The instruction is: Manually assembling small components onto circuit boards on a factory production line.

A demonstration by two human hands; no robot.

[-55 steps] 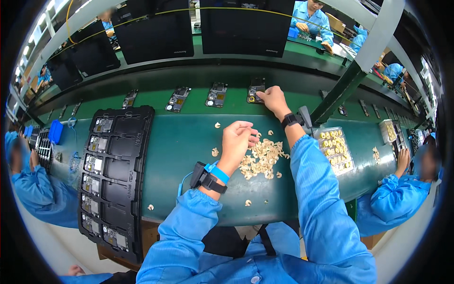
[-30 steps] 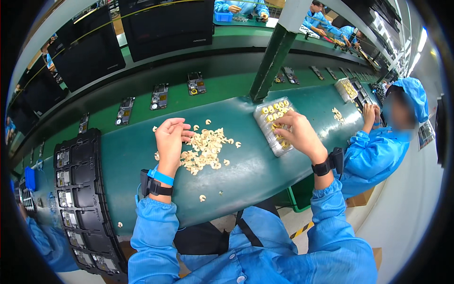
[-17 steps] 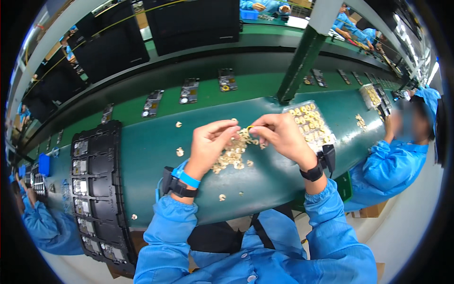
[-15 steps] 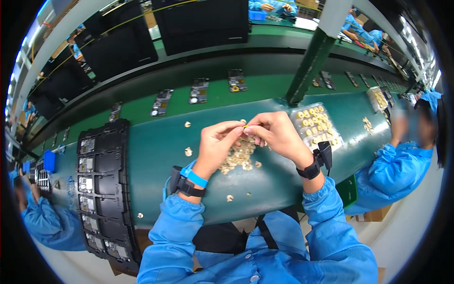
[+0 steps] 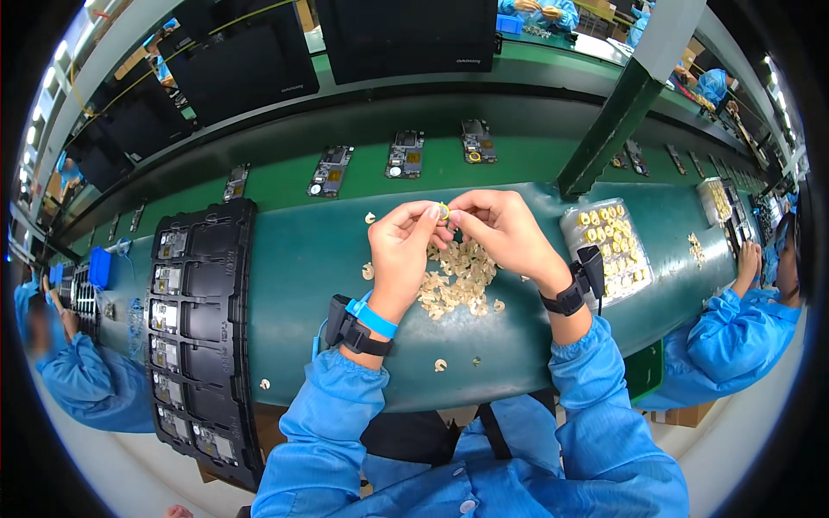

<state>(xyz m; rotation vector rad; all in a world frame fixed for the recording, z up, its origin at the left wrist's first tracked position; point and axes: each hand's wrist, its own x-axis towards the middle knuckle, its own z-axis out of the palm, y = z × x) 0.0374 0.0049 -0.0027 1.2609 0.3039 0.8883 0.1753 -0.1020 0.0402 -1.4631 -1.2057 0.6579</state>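
Observation:
Over the green work mat, my left hand (image 5: 402, 250) pinches a small round coin cell with a yellow rim (image 5: 444, 211) between thumb and forefinger. From the other side, the closed fingertips of my right hand (image 5: 505, 231) touch the cell's edge. Its grey face is partly visible. Just below both hands lies a loose pile of small cream-coloured, notched paper-like pieces (image 5: 458, 281). To the right, a clear plastic tray (image 5: 637, 292) holds rows of round yellow-rimmed pieces.
On my left stands a black tray (image 5: 203, 302) with circuit boards in its slots. Beyond the mat, several circuit boards (image 5: 331, 171) lie along a green conveyor strip (image 5: 363, 186). A green post (image 5: 609, 129) rises behind the clear tray. Co-workers in blue sit either side.
The coin cell has been tilted, so its grey face now shows between my fingertips. The view has turned slightly left, shifting the bench rightward in the picture.

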